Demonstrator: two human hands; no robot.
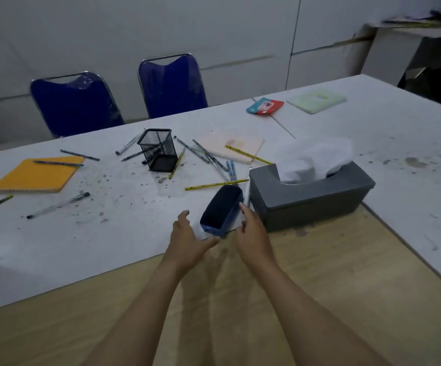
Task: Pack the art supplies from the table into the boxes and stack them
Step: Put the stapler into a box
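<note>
The empty blue box [221,211] lies at the near bench [399,143] edge, long axis running away from the person, between both hands. Left hand [187,240] fingers spread, just short of it; right hand [252,233] fingers, loosely extended, touch its right wall and are nearer.

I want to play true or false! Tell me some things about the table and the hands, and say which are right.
1. The blue box near the hands has pencils in it. False: no pencils show inside it.
2. The black mesh cup stands between the orange notebook and the pink notebook. True.
3. The left hand holds a pencil. False: it is open and holds nothing.
4. A tissue sticks out of the grey tissue box. True.
5. The right hand is beside the blue box. True.
6. Three blue chairs stand behind the table. False: two show.
</note>
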